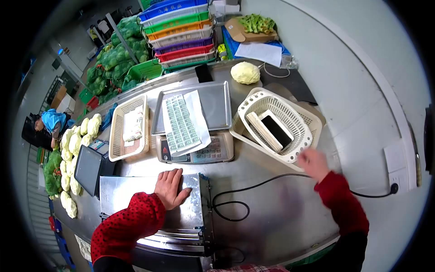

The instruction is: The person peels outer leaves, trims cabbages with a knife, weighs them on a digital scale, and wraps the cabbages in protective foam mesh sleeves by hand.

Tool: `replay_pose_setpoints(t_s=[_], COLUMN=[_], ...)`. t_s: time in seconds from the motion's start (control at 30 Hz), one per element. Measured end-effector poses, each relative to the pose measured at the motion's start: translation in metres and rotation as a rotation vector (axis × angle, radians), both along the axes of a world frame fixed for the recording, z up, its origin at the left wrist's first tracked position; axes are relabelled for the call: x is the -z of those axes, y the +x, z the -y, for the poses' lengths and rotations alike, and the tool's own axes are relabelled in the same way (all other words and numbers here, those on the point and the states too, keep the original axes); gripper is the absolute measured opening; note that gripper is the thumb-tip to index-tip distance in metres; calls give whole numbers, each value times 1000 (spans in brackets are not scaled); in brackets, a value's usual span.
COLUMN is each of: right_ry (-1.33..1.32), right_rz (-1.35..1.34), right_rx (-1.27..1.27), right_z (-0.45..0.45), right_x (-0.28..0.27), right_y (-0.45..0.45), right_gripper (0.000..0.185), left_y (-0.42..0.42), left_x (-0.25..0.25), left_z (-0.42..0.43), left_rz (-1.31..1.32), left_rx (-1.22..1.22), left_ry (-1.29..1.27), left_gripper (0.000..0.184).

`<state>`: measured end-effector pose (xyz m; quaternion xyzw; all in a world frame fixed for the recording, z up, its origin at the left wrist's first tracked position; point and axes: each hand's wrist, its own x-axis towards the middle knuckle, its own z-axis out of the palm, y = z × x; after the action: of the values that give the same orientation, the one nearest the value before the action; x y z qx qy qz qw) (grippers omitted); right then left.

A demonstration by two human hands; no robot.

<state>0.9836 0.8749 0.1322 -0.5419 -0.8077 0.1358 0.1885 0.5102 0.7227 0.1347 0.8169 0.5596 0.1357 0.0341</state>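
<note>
Left hand (171, 189) palm-down on the machine (131, 188), fingers spread apart! Bright steel top, that, scuffed and glaring, shiny bars (174, 237) along the near side. It sits on the table (281, 215), just in front of the scale (229, 145). Right hand (313, 163), well apart, blurs beside the basket (267, 96): open or clenched, can't tell!

There are two red-sleeved hands (171, 189), three cream baskets (117, 131), one machine (118, 192), one scale (226, 149).

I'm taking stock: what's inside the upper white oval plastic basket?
The basket holds a black-and-white rectangular object and a long beige block; anything beneath them is hidden.
</note>
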Motion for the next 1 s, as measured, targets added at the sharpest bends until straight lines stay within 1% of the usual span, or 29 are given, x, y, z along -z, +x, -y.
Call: replay_pose_setpoints(t_s=[0.03, 0.07, 0.1, 0.13, 0.2, 0.27, 0.3, 0.33, 0.37, 0.4, 0.43, 0.47, 0.5, 0.53, 0.57, 0.6, 0.67, 0.7, 0.77, 0.8, 0.87, 0.9, 0.97, 1.0], right_ry=[79, 156, 210, 295, 219, 138, 252, 292, 383, 326, 314, 307, 378, 333, 274, 257, 396, 336, 100, 119, 49, 31, -241, -377], right_rz=[-138, -130, -203, -225, 8, 250, 323, 388, 437, 523, 567, 504, 536, 601, 668, 664, 651, 547, 208, 213, -398, -509, -1100, -1229], right_rx=[-41, -47, -87, -149, -90, 16, 40, 47, 72, 80, 87, 136, 188, 174, 164, 170, 253, 270, 348, 359, 396, 464, 87, 21], right_z=[-33, -69, -109, -151, -224, -284, -320, -350, -366, -372, -389, -402, -400, -401, -397, -401, -419, -409, -396, -392, -391, -393, -360, -326], right_x=[-22, -28, -17, -1, 41, 64, 72, 77, 95, 112, 95, 95, 95, 84, 90, 118, 164, 156, 111, 103, 83, 68, 34, 8], right_y=[-24, -48, -72, -99, -150, -202, -219, -230, -242, -247, -242, -246, -252, -256, -258, -255, -264, -266, -260, -252, -239, -240, -234, -235], right_gripper=[15, 18, 20, 30, 52, 72, 85, 93, 96, 100, 106, 110, 110, 107, 105, 105, 91, 82, 79, 79, 72, 64, 60, 58], left_y=[-2, -2, -3, -7, -10, -15, -16, -14, -16, -13, -4, -4, -4, -3, -2, -1, -8, -11, -11, -12, -12, -15, -19, -19], left_x=[0, 1, 4, 7, 12, 13, 4, -1, 5, 14, -1, -11, -16, -16, -5, 4, 15, 16, 7, 7, 6, 4, 6, 5], left_z=[-2, -2, -2, -3, -4, -5, -9, -13, -14, -10, -15, -23, -27, -28, -24, -20, -16, -16, -16, -16, -15, -15, -11, -9], left_rz=[-10, 1, 13, -12, -15, -33, -27, -25, -29, -37, -22, -4, 16, 25, 17, 29, 18, -3, -23, -23, -26, -40, -28, -19], left_rx=[-6, 5, 13, 10, -6, -31, -44, -37, -24, -21, -49, -38, -15, -22, -13, -18, -27, -35, -38, -37, -27, -28, -19, -30], left_ry=[-14, -29, -43, -69, -141, -195, -224, -211, -206, -226, -240, -236, -236, -247, -262, -282, -277, -284, -307, -289, -237, -209, -144, -140], left_gripper=[66, 66, 65, 65, 67, 69, 70, 71, 72, 72, 72, 72, 72, 72, 72, 72, 72, 72, 72, 71, 70, 69, 67, 68])
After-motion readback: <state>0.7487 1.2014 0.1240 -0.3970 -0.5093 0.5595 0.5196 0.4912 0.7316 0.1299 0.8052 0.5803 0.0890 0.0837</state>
